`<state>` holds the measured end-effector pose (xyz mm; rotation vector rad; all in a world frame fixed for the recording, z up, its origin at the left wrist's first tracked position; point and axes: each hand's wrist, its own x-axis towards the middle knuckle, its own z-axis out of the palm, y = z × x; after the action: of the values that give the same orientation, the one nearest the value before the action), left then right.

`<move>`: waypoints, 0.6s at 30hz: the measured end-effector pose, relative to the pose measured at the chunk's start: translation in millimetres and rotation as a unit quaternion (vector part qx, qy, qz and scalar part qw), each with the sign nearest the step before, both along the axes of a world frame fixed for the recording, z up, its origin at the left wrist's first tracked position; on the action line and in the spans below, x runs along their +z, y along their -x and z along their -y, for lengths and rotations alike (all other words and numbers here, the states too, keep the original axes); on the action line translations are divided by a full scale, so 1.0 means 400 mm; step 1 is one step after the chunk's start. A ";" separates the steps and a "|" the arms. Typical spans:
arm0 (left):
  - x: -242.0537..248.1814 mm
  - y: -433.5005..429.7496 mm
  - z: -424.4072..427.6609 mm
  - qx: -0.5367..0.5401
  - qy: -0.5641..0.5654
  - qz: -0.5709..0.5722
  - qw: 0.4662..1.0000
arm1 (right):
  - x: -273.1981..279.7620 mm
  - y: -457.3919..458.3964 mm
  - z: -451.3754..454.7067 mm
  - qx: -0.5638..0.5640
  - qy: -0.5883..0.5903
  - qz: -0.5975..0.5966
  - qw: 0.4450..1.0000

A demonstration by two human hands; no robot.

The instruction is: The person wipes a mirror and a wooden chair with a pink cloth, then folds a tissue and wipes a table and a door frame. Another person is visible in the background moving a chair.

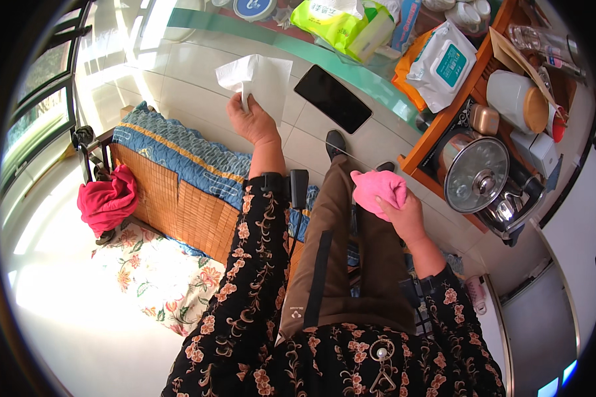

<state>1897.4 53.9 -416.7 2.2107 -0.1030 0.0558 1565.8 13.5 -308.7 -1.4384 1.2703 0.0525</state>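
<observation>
My left hand pinches a white paper tissue between thumb and fingers, out over the glass table's near side. The tissue hangs partly unfolded. In my right hand is a bunched pink cloth, held in front of my legs. A black smartphone lies on the glass table, to the right of the tissue. Beyond the phone are a green tissue pack and a white wet-wipes pack with a teal lid.
A wooden tray at the right holds a glass-lidded steel pot, a white canister and a small gold case. At the left stands a seat with a bamboo mat, a blue quilted cover and a red cloth.
</observation>
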 end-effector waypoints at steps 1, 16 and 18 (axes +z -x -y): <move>0.009 0.015 -0.011 -0.096 -0.005 0.058 0.994 | 0.000 0.003 -0.001 0.000 0.003 0.001 1.000; 0.027 0.314 0.005 -0.615 -0.125 0.048 0.777 | -0.005 0.000 -0.017 0.004 0.048 0.024 0.999; 0.025 0.318 -0.001 -0.632 -0.123 0.050 0.764 | -0.003 0.008 -0.015 0.019 0.052 0.014 0.998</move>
<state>1770.3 54.4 -406.9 1.9389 -1.6963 -0.6174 1562.6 19.3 -310.0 -1.5467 1.2381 -0.0074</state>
